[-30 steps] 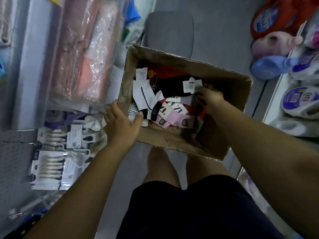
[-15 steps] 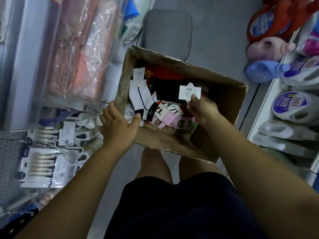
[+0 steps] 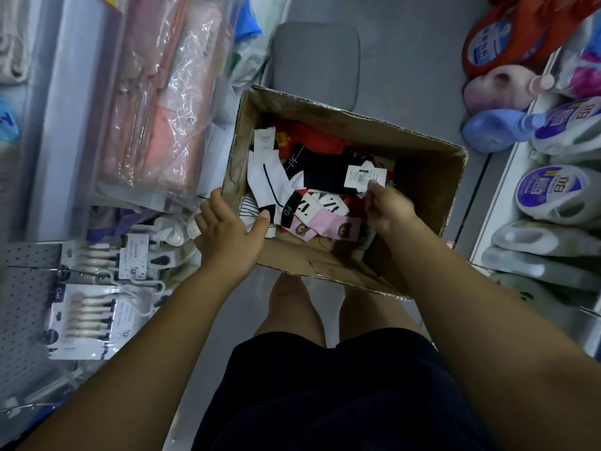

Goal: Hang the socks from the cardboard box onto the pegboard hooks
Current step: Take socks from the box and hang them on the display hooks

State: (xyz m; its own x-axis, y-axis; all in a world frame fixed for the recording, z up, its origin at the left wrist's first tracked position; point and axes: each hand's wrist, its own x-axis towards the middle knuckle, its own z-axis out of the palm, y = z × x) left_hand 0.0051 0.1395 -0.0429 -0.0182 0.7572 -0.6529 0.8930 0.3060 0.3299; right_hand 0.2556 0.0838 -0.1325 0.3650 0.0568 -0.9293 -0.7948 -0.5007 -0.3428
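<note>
An open cardboard box (image 3: 426, 177) sits in front of me, holding several pairs of socks: white (image 3: 270, 180), dark (image 3: 325, 177), red and pink (image 3: 328, 222). My left hand (image 3: 227, 232) grips the box's near left corner, thumb over the rim. Inside the box, my right hand (image 3: 387, 208) pinches a dark sock pair by its white label card (image 3: 364, 175). At the left edge hangs the grey pegboard (image 3: 19, 307), with packs of socks (image 3: 84, 320) on its hooks.
Plastic-wrapped pink goods (image 3: 162, 99) fill the shelf at upper left. Detergent bottles (image 3: 559, 190) line the shelf on the right. A grey stool (image 3: 315, 60) stands beyond the box. My legs and dark shorts (image 3: 325, 385) are below it.
My right hand has drawn back toward me with the labelled sock pair in its fingers. The left hand stays on the box corner.
</note>
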